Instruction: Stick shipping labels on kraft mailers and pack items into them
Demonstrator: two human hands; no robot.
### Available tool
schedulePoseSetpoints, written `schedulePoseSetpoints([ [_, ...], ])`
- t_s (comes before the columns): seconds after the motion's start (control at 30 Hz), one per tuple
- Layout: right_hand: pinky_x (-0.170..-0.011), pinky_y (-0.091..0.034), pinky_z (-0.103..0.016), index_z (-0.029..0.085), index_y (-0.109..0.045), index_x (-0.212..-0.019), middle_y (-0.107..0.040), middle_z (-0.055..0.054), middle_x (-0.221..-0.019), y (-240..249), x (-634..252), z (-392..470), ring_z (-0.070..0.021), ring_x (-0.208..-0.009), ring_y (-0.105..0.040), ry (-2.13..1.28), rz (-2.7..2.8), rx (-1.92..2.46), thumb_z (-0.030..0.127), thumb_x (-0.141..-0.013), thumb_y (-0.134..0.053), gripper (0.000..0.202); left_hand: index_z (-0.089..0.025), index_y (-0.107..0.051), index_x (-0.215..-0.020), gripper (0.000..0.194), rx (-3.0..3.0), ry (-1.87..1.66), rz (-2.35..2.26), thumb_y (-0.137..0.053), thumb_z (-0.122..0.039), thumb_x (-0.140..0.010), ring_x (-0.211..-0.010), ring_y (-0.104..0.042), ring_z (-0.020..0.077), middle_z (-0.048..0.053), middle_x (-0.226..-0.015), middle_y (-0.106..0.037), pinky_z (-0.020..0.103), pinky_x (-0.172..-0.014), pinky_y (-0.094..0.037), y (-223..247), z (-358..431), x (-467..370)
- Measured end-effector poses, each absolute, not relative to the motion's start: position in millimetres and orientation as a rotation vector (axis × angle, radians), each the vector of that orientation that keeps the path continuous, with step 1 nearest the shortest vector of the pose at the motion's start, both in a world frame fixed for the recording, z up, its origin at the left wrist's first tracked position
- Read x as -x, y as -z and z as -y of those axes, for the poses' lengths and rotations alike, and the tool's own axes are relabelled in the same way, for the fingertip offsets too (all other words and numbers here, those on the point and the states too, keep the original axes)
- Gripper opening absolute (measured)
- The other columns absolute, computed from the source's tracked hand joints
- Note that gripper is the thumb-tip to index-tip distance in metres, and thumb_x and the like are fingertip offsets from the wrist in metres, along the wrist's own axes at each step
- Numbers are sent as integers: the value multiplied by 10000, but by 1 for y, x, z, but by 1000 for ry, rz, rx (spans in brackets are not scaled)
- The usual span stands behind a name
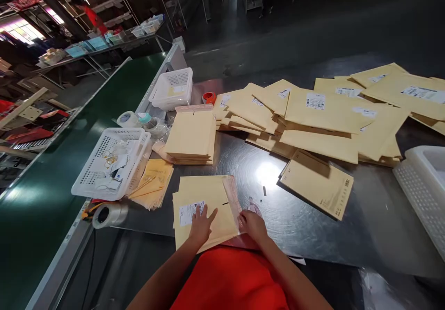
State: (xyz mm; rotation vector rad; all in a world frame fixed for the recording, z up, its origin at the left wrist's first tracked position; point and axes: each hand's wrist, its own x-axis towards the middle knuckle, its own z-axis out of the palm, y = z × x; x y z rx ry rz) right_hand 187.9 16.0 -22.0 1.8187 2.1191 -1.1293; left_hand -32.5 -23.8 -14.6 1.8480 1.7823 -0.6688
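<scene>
My left hand (200, 226) lies with fingers spread on a yellow padded envelope (213, 192), partly over its white printed label (187, 213). At the envelope's right end is a flap strip (232, 194) with a clear, pinkish look. My right hand (254, 225) is closed, its fingers pinching the lower part of that end. Just above the right hand lies a clear plastic piece (255, 205), partly covered by it. Another envelope edge shows beneath the one I touch. Beyond it stands a stack of unlabelled padded envelopes (192, 134).
Labelled envelopes (316, 110) pile up at the back right, with one lying face down (318, 182) nearer. A white basket (107, 161) of small packets, tape rolls (110, 215) and a green conveyor belt (79, 138) are left. A white crate (422, 189) stands right.
</scene>
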Motion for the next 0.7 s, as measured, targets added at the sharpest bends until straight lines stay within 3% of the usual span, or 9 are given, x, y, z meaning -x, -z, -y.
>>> schedulePoseSetpoints([
  [0.1, -712, -405, -274, 195, -685, -968, -741, -83, -1049, 18, -179, -20, -205, -976, -673, 1123, -2155, -1783, 260, -978, -412, 282, -378, -244, -1536, 956, -1861, 660, -1798, -688, -44, -758, -1472, -190, 494, 161, -1631, -262, 647, -1102, -339, 16, 25, 32],
  [0.27, -727, -436, -280, 188, -679, -1001, -726, -101, -1055, 10, -161, -20, -216, -952, -684, 1072, -2251, -1674, 226, -959, -421, 264, -411, -237, -1530, 961, -1878, 647, -1808, -684, -41, -763, -1473, -171, 500, 78, -1676, -122, 664, -1103, -341, 18, 27, 30],
  [0.7, -656, -501, -283, 175, -598, -1089, -657, -120, -1077, 39, -124, -3, -213, -851, -710, 800, -2398, -1489, 149, -964, -392, 243, -442, -275, -1511, 853, -1950, 571, -1874, -670, -121, -826, -1446, -268, 489, 45, -1657, -200, 682, -1068, -388, 34, 35, 28],
])
